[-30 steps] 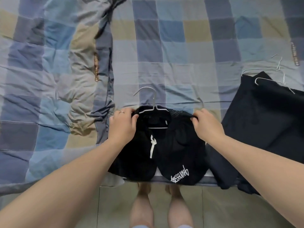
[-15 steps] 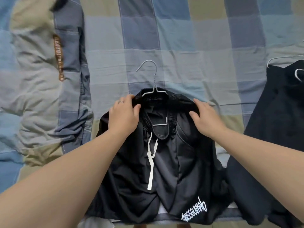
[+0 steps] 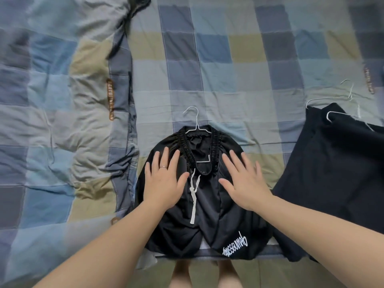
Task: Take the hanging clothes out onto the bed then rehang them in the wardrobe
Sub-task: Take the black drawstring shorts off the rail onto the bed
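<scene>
In the head view, a pair of black shorts [image 3: 207, 215] is seen laid on the checked bed [image 3: 228, 80] at its near edge, with a wire hanger [image 3: 196, 125] threaded through the elastic waistband and its hook pointing away from the person. The left hand [image 3: 164, 181] is laid flat on the left half of the shorts and the right hand [image 3: 244, 183] on the right half. The fingers of both are straight and spread, and nothing is gripped. A white drawstring [image 3: 194, 196] lies between the hands. Right of the shorts a dark garment [image 3: 336, 183] is spread, with more hangers [image 3: 332, 100] at its top. Left of the shorts a quilt [image 3: 72, 121] is bunched.

The hems of the shorts overhang the bed's edge, so a slide to the floor [image 3: 270, 273] is judged possible once the palms are lifted. If the shorts are raised by the cloth alone, the hanger could slip from the waistband.
</scene>
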`<state>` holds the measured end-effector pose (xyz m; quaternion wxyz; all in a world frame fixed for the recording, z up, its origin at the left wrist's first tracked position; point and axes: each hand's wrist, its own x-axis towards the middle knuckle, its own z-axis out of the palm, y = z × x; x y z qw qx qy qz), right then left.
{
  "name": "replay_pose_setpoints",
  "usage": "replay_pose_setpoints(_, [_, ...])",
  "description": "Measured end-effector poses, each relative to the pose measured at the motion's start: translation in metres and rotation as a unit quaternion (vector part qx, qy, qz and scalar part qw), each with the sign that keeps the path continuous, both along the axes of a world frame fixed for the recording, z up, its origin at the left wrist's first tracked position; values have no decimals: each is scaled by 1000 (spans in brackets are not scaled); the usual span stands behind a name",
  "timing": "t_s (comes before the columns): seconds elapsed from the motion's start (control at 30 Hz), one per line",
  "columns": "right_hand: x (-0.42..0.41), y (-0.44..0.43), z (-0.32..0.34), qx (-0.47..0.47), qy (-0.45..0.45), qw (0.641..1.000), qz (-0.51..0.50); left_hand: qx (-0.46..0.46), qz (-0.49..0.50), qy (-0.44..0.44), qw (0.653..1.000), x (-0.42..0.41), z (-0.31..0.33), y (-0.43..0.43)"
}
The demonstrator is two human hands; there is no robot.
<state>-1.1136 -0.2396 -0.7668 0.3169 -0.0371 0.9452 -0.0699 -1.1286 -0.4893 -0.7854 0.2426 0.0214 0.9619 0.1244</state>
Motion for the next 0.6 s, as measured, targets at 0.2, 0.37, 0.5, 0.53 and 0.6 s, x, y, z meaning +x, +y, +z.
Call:
replay_pose_setpoints(0.2, [32,-24,101,7,15,999,41,18,10,4,1000,45,100,-17])
replay_pose_setpoints(0.37, [41,-46,183,1,62,997,51,16,62,17,998,81,181,-39])
replay_pose_setpoints(0.5, [48,-68,234,-3,116,989,97,16,93,51,994,107,232,-60])
replay_pose_setpoints(0.53, [49,-73,244,-5,128,986,110,13,100,59,993,112,241,-66])
replay_pose_setpoints(0.6, [48,-83,260,-9,143,980,139,4,114,71,991,122,256,-76])
